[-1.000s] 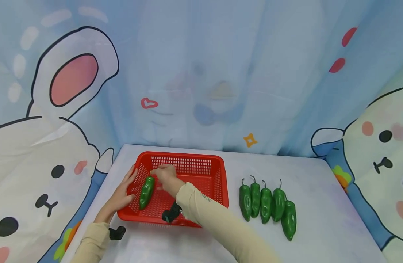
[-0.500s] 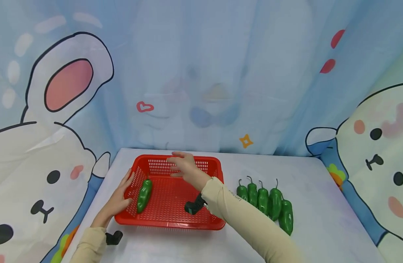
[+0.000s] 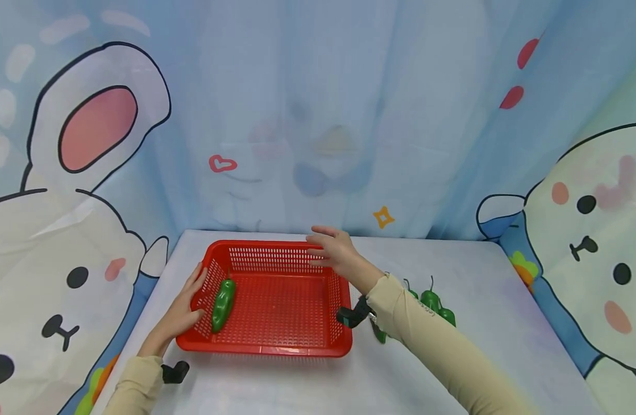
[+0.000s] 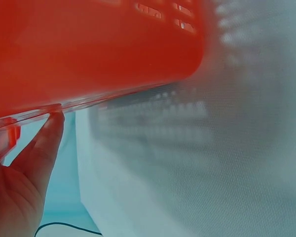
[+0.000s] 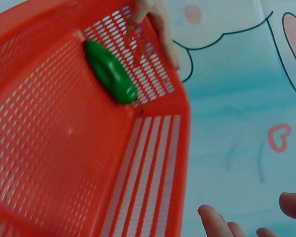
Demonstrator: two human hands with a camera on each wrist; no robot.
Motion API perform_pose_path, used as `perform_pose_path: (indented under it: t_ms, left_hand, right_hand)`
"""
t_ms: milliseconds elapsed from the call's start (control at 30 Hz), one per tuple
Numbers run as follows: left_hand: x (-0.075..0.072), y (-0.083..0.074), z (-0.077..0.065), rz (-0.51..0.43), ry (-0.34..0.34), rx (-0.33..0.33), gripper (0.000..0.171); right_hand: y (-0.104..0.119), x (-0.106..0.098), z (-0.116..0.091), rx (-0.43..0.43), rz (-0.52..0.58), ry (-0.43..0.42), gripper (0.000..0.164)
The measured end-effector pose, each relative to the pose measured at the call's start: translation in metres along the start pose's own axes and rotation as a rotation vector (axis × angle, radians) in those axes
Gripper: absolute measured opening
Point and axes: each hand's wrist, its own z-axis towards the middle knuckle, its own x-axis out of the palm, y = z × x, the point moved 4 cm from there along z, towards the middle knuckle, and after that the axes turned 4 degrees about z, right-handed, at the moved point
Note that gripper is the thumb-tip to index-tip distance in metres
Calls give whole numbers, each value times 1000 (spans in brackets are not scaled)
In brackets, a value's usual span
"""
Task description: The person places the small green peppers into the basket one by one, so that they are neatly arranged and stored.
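Note:
A red plastic basket (image 3: 276,349) with slotted walls stands on the white table. One glossy green pepper (image 3: 223,305) lies along its left side, stem toward the back. At the left rim, my left hand (image 3: 180,311) holds the basket, with the thumb on the inner side and the fingers along the outside; the left wrist view shows a fingertip against the rim. Above the back right corner hovers my right hand (image 3: 341,253), fingers extended and apart, nothing in it. More green peppers (image 3: 430,300) lie right of the basket, partly hidden by the right sleeve (image 3: 432,340).
The white table (image 3: 245,386) runs on to the right and front of the basket. Behind it hangs a light blue curtain (image 3: 276,115) printed with cartoon animals. A black wrist camera (image 3: 354,314) sits at the right wrist.
My right hand has left the pepper inside the basket and moved right, its fingers spreading. The right sleeve now covers much of the outside peppers. My left hand stays at the rim.

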Motion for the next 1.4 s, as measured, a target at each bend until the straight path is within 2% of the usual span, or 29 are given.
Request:
perform_pose_path:
  t_ms: [133,300,467,700,867,1167,1400]
  left_hand:
    - [0,0,0,-15,1,2,91]
    - [1,0,0,-20,8,-1,92]
    - [0,-2,1,-18,7,5,92]
    - [-5,-4,2,-3,5,1,91]
    - [-4,-6,0,17,4,13,92]
    - [1,-1,-3,15,0,16,92]
    - [-2,-2,-3,18,0,12,91]
  right_hand:
    - [-5,-23,-3,4,-12,-12,52]
    - [-13,-59,-7,18,-89,-58,55]
    - [-7,-101,-19,5,-139,-89,58]
    - [-2,-155,-38,29,-124,-130,62]
    - [-14,-185,-47,63,-134,-180,64]
    - [-45,-243,-66,66,-295,-317,64]
    - [-55,-281,-77,91,-257,-425,65]
